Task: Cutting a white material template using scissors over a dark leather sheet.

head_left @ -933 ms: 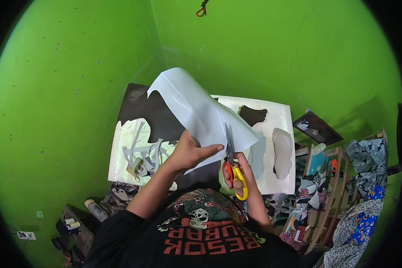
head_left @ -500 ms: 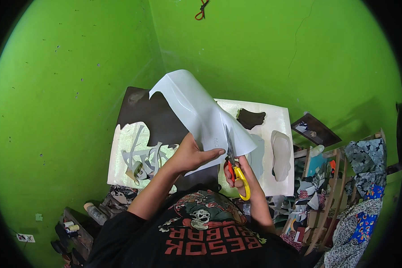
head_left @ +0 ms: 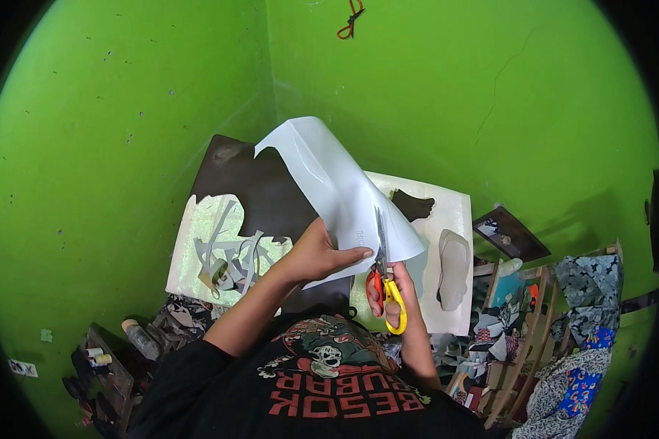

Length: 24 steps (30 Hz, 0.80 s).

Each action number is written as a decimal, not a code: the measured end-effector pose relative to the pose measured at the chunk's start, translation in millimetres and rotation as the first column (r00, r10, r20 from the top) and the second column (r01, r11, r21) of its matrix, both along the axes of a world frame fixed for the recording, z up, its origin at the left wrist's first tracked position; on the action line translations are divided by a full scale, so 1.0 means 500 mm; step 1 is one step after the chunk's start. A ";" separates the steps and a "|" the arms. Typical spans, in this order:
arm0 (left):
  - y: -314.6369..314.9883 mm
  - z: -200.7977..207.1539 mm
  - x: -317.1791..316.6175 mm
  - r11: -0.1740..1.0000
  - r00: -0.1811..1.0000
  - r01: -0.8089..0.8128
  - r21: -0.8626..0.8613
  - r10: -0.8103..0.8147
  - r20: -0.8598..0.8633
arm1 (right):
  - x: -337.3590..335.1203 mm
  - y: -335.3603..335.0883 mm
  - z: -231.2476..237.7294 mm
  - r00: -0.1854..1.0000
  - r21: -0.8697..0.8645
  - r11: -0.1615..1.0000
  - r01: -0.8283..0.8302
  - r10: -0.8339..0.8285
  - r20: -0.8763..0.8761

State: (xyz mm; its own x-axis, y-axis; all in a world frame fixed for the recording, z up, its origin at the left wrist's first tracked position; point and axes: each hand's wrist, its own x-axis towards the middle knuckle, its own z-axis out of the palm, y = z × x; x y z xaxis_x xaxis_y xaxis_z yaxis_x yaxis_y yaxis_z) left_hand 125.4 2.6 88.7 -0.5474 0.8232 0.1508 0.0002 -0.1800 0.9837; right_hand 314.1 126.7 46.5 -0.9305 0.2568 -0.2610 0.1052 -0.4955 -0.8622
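My left hand (head_left: 321,252) pinches the near edge of a large, pale, curling sheet (head_left: 337,179), thumb on top and fingers hidden beneath. The sheet stands up and bends over to the right. In my right hand (head_left: 406,289) is a pair of scissors (head_left: 394,307) with one red and one yellow handle loop. Their blades point away from me and lie against the sheet, close to my left thumb. Whether the blades are fully closed is hard to make out. A dark brown sheet (head_left: 271,190) with cut-out edges lies under the pale one.
Narrow grey offcuts (head_left: 231,256) lie on the left of the light work surface (head_left: 183,260). A sole-shaped grey piece (head_left: 454,267) and a dark brown piece (head_left: 415,205) lie on the right. Past it stands a wooden rack (head_left: 523,344) with scraps and cloth; thread spools (head_left: 100,356) sit at lower left.
The view has shifted and tilted a little. The scissor blades appear closer together than before, still at the sheet; both hands keep their grips.
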 end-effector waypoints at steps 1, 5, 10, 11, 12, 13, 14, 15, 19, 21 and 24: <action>0.001 0.002 -0.001 1.000 1.000 0.008 -0.001 -0.008 0.003 | 0.002 -0.001 -0.002 1.000 -0.053 0.999 0.010 -0.010 0.010; -0.001 0.006 0.000 1.000 1.000 0.013 -0.028 -0.013 -0.001 | -0.002 0.001 -0.006 0.996 -0.085 0.995 0.052 -0.045 0.079; -0.009 0.009 -0.012 0.999 0.981 -0.049 0.000 0.048 0.190 | 0.007 0.017 0.007 0.979 0.105 0.994 -0.023 0.001 0.206; -0.010 0.010 -0.013 0.996 0.941 -0.089 -0.024 0.092 0.327 | 0.006 0.011 0.011 0.979 0.105 0.994 -0.023 0.001 0.206; -0.005 0.007 -0.013 0.987 0.891 -0.156 -0.033 0.155 0.426 | 0.003 0.000 0.019 0.991 0.213 0.977 -0.010 -0.018 0.131; -0.001 0.012 -0.013 0.987 0.891 -0.155 -0.032 0.154 0.426 | 0.001 -0.007 0.027 0.998 0.319 0.948 0.012 -0.030 0.054; 0.003 0.018 -0.013 0.978 0.878 -0.207 -0.037 0.202 0.434 | 0.002 -0.006 0.024 0.998 0.319 0.948 0.012 -0.031 0.054; 0.005 0.022 -0.012 0.965 0.862 -0.258 -0.043 0.250 0.442 | 0.003 -0.002 0.018 0.989 0.158 0.987 0.018 -0.041 0.145; 0.012 -0.004 -0.002 0.942 0.890 -0.336 0.028 0.307 0.336 | -0.007 -0.013 0.034 0.976 0.109 0.993 -0.053 0.029 0.215; 0.013 -0.010 0.001 0.935 0.901 -0.349 0.054 0.319 0.294 | -0.007 -0.026 0.020 0.998 0.135 0.990 -0.039 0.033 0.046; 0.014 -0.021 0.000 0.937 0.916 -0.347 0.037 0.330 0.227 | -0.008 -0.013 -0.011 0.999 -0.078 0.996 -0.049 0.047 -0.026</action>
State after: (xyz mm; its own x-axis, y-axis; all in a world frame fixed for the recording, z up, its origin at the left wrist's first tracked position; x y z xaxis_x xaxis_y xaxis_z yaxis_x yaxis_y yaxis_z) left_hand 125.4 9.7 78.4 -0.8173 0.5738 0.0525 -0.1350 -0.2792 0.9507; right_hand 309.9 120.0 41.2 -0.9476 0.1912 -0.2559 0.1101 -0.5565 -0.8235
